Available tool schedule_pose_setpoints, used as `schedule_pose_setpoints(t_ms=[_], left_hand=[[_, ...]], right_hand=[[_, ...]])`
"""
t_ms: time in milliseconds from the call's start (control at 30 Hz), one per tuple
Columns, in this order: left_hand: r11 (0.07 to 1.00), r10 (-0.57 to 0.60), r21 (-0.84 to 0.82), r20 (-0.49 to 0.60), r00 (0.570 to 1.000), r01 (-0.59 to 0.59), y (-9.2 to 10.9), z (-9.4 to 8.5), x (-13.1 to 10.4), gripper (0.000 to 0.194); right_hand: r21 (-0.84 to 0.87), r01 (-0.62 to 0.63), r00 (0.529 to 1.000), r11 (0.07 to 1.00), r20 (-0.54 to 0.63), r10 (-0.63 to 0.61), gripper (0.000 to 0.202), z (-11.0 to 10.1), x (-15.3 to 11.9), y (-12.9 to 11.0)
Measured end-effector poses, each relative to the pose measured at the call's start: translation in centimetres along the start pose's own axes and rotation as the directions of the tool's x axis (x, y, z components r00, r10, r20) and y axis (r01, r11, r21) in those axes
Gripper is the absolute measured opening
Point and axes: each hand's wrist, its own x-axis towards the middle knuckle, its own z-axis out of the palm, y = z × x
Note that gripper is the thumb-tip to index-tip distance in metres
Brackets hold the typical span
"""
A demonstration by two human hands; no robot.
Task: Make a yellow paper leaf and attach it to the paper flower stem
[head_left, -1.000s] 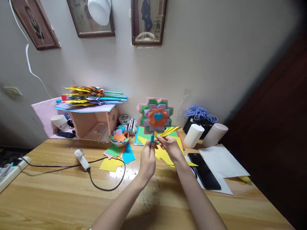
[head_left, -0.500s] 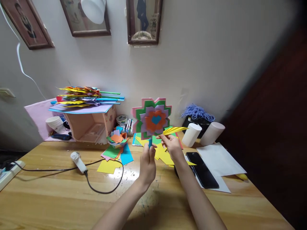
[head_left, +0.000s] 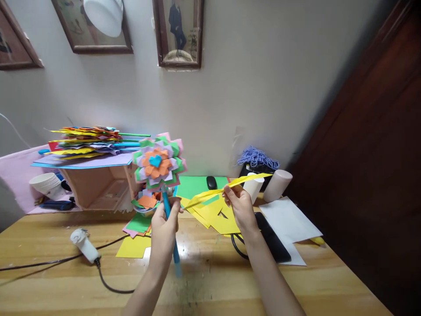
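Note:
A layered paper flower (head_left: pixel 158 162) in pink, green, lilac and orange, with a blue heart at its centre, stands on a blue stem (head_left: pixel 175 252). My left hand (head_left: pixel 166 224) is closed round that stem below the bloom. Between finger and thumb, my right hand (head_left: pixel 237 202) pinches a long yellow paper leaf (head_left: pixel 210 193) near its middle. The leaf's left end reaches close to my left fingertips; whether they touch it I cannot tell. Cut yellow paper (head_left: pixel 217 214) lies on the table beneath the leaf.
Finished paper flowers (head_left: pixel 88 142) are stacked on a pink box (head_left: pixel 98 184) at the left. A glue gun (head_left: pixel 84 246) with a black cable lies at front left. A phone (head_left: pixel 272 239), white sheets (head_left: pixel 292 217), white rolls (head_left: pixel 278 185) and blue yarn (head_left: pixel 258 158) are at the right.
The flower has moved left and tilted, showing more of its stem. The yellow leaf now stretches out lengthwise to the right of the flower. The view has shifted to the right.

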Motion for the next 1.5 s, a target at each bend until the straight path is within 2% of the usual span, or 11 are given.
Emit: schedule_pose_setpoints(t_ms=[167,300,400,500,633,867,1000,1133,1333,1500], left_hand=[[0.997,-0.076,-0.006,0.187,0.979,0.078,0.6,-0.1,0.0,0.035],[0.989,-0.070,-0.115,0.196,0.978,0.093,0.4,0.1,0.1,0.036],[0.977,-0.038,-0.195,0.257,0.966,0.091,-0.2,0.7,0.0,0.037],[0.967,-0.060,-0.214,0.339,0.939,0.139,-1.2,1.7,-0.6,0.036],[0.961,-0.113,-0.204,0.330,0.937,0.187,-2.1,2.9,-1.9,0.031],[0.916,-0.132,-0.311,0.358,0.924,0.251,-2.4,3.9,-3.3,0.033],[0.836,-0.198,-0.439,0.319,0.927,0.330,-2.7,4.5,-4.0,0.038],[0.751,-0.311,-0.505,0.297,0.903,0.424,-2.5,4.8,-4.4,0.044],[0.774,-0.154,-0.515,0.413,0.898,0.369,-2.2,4.8,-4.9,0.037],[0.808,-0.111,-0.476,0.456,0.883,0.348,-2.0,4.9,-5.4,0.034]], right_hand=[[-0.065,-0.072,0.967,0.995,0.240,0.086,0.029,0.0,-0.4,-0.4],[-0.057,-0.096,0.910,0.994,0.400,0.111,0.024,0.1,-0.7,-0.6],[0.023,-0.101,0.879,0.995,0.470,0.078,0.024,0.3,-1.1,-0.5],[0.089,-0.135,0.859,0.987,0.506,0.072,0.026,0.8,-1.4,-0.2],[0.120,-0.177,0.871,0.977,0.481,0.099,0.021,1.2,-1.6,0.2],[0.041,-0.083,0.936,0.996,0.345,0.064,0.013,1.0,-1.2,0.0],[0.184,-0.064,0.955,0.981,0.296,0.007,0.016,1.6,-1.1,0.8],[0.375,-0.167,0.962,0.912,0.263,0.069,0.014,2.9,-1.4,1.8],[0.443,-0.218,0.963,0.870,0.243,0.117,0.016,3.7,-1.8,1.2],[0.447,-0.203,0.968,0.871,0.228,0.108,0.019,3.5,-1.8,0.8]])
